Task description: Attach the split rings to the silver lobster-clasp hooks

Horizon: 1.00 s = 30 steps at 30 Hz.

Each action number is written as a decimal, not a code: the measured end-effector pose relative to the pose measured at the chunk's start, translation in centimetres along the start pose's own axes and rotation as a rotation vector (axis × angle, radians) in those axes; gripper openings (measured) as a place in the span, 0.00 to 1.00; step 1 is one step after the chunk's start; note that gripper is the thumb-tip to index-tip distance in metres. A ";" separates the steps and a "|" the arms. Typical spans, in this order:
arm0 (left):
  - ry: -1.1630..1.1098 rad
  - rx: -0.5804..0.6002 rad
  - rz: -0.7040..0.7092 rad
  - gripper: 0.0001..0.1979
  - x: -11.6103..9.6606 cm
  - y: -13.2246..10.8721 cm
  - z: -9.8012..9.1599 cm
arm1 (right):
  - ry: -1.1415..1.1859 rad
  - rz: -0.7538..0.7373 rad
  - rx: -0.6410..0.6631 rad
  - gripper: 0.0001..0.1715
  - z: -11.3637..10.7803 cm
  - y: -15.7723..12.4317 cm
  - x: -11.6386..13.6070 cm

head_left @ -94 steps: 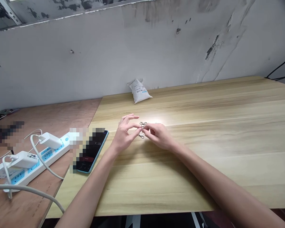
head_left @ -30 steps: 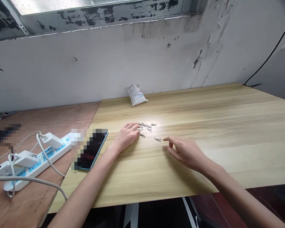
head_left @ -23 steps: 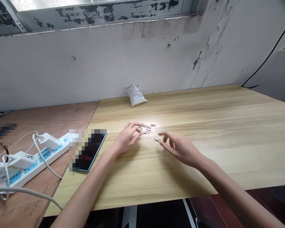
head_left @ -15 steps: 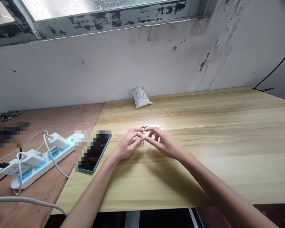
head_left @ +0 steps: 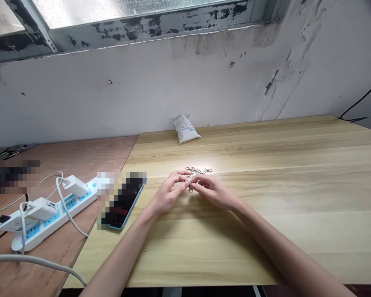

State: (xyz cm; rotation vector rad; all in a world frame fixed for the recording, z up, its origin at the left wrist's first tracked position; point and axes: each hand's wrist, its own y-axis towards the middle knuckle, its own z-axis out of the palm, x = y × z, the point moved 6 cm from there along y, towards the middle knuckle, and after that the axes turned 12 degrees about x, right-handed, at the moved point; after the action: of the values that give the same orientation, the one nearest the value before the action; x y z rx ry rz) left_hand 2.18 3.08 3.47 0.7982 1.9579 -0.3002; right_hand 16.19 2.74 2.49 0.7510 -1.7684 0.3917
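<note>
My left hand (head_left: pixel 170 192) pinches a small metal clasp (head_left: pixel 191 190) between thumb and fingertips, and its ring-shaped end hangs below the fingers. The thumb and index finger of my right hand (head_left: pixel 214 191) are closed on the same piece from the other side. Most of the clasp is hidden by the fingertips, so its exact form is hard to make out. Just beyond my fingers lies a loose cluster of similar small metal clasps with rings (head_left: pixel 199 170), partly covered by my left fingers.
A white printed packet (head_left: pixel 186 128) stands at the table's back edge by the wall. To the left, a phone (head_left: pixel 123 206) lies on the wooden tabletop (head_left: pixel 281 173). Past it, a white power strip (head_left: pixel 62 208) with chargers and cables rests on a reddish board (head_left: pixel 80 152).
My right fingertips have come away from the cluster and closed in against my left fingertips. The clasp's ring end now shows below them. The whole view has shifted slightly.
</note>
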 end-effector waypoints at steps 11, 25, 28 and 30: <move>0.111 -0.060 -0.013 0.06 -0.2 -0.1 -0.3 | 0.280 0.051 0.067 0.19 0.9 -0.3 -1.8; 0.292 -0.079 0.129 0.04 -1.0 -0.3 -0.3 | 0.304 0.103 0.118 0.17 1.0 -0.5 -1.2; 0.512 -0.153 0.312 0.08 -2.3 -0.7 0.0 | 0.357 0.147 0.086 0.18 1.0 -0.5 -1.4; 0.646 -0.203 0.392 0.11 -3.0 -0.9 0.3 | 0.404 0.173 0.057 0.18 0.9 -0.5 -1.6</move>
State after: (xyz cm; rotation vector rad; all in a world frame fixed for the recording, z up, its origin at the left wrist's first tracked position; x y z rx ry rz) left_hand 2.79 1.04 5.77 1.2191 2.2995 0.4378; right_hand 16.19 2.29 0.64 0.5153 -1.4468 0.6638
